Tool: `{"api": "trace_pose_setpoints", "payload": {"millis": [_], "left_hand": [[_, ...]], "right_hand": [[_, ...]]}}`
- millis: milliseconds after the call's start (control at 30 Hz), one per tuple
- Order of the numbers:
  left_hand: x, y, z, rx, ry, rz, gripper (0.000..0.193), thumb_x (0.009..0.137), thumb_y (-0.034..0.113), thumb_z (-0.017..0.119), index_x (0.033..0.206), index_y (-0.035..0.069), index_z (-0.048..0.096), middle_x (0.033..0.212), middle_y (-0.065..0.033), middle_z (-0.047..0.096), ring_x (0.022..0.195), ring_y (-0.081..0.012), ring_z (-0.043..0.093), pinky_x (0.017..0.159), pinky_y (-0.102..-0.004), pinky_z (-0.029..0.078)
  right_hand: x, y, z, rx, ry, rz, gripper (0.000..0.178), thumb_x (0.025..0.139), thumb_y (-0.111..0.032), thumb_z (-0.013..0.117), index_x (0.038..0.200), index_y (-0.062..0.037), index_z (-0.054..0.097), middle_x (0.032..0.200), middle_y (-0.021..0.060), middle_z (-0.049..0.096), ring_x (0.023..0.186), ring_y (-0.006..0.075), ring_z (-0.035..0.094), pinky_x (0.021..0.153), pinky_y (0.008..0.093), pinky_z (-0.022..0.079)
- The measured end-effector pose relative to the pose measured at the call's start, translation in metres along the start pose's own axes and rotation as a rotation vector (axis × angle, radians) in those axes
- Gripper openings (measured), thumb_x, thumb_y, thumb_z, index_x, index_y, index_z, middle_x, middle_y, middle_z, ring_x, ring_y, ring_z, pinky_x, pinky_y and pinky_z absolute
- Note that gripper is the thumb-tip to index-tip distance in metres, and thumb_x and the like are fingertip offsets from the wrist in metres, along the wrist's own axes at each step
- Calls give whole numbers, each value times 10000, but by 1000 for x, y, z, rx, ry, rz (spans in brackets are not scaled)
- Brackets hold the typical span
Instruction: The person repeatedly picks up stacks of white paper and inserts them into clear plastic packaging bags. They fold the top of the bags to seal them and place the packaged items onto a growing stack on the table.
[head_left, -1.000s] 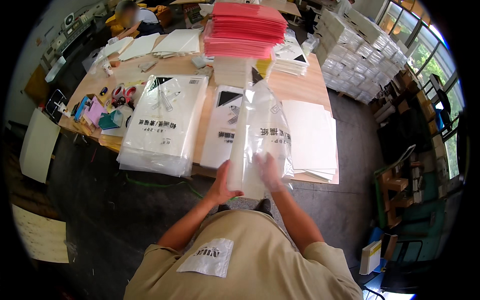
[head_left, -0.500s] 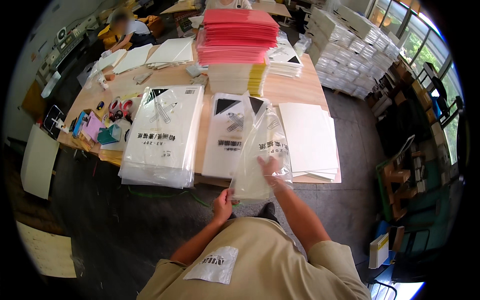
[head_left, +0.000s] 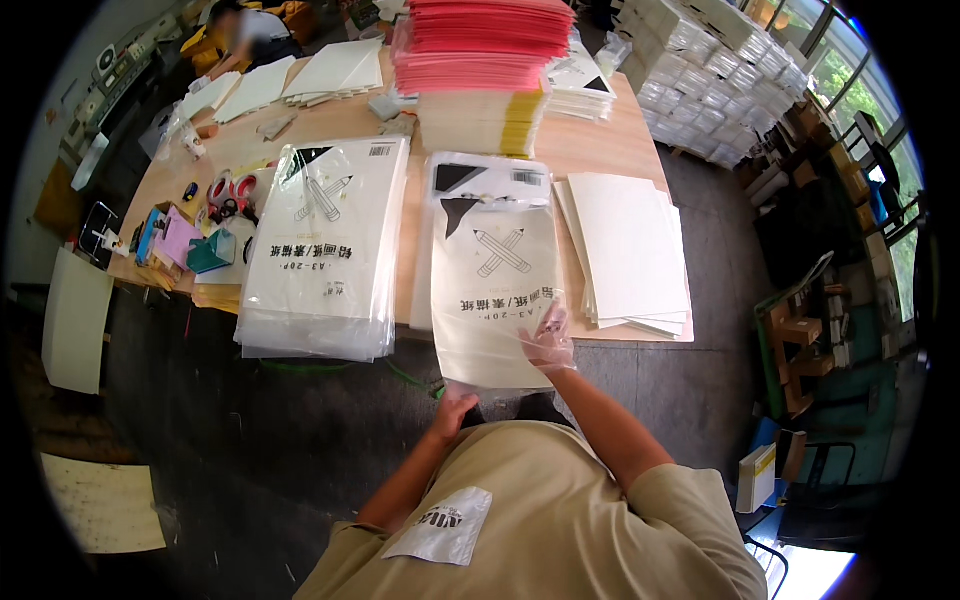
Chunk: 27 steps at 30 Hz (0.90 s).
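Observation:
A clear printed plastic bag (head_left: 495,290) with a crossed-pencils drawing lies over a pile of similar bags at the table's front edge. Cream-coloured sheet material shows through it. My left hand (head_left: 457,412) is closed on the bag's near edge, just off the table. Under the clear film at the bag's lower right, my right hand (head_left: 547,340) rests with thumb and fingers apart. To its right is a stack of white paper sheets (head_left: 630,250), slightly fanned. On the left lies a thick stack of filled printed bags (head_left: 320,250).
Behind the bag rises a tall pile of red packs (head_left: 480,50) above white and yellow ones. Tape rolls (head_left: 240,188) and a teal box (head_left: 212,252) crowd the left side. More paper stacks (head_left: 335,70) lie farther back, near a person (head_left: 255,35). Wrapped bundles (head_left: 700,90) stand beyond the table.
The bag has turned from slanted and folded to flatter and straight, its pencil drawing now facing up. My left hand stays at its near edge; my right hand's fingers have spread under the film.

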<state>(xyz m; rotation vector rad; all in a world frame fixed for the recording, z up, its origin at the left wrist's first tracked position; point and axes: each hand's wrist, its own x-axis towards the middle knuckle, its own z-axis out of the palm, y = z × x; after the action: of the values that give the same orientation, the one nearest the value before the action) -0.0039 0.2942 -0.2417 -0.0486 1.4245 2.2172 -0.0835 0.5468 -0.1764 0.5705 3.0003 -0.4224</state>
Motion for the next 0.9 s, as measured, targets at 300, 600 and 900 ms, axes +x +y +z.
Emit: {"api": "trace_pose_setpoints", "payload": {"millis": [300, 600, 900], "left_hand": [[22, 57, 19, -191, 291, -182, 480, 932, 198, 647, 1344, 91, 426, 1225, -133, 589, 1034, -282, 635, 810, -438, 584], [12, 90, 22, -412, 215, -228, 302, 934, 52, 600, 1229, 59, 533, 1075, -88, 655, 903, -226, 670, 657, -344, 576], [37, 195, 62, -168, 229, -102, 364, 932, 119, 635, 1273, 40, 537, 1147, -100, 649, 918, -234, 676, 703, -371, 600]], "right_hand": [[-62, -9, -3, -190, -163, -615, 823, 915, -461, 541, 1433, 125, 285, 1575, 263, 188, 1469, 400, 177, 1200, 520, 133], [-84, 120, -64, 885, -292, 334, 286, 936, -275, 649, 1026, -3, 652, 874, 82, 686, 729, 198, 665, 649, 321, 517], [-13, 61, -165, 1574, -483, 309, 243, 954, -232, 643, 1021, 1, 619, 820, 73, 669, 621, 144, 612, 540, 276, 493]]}}
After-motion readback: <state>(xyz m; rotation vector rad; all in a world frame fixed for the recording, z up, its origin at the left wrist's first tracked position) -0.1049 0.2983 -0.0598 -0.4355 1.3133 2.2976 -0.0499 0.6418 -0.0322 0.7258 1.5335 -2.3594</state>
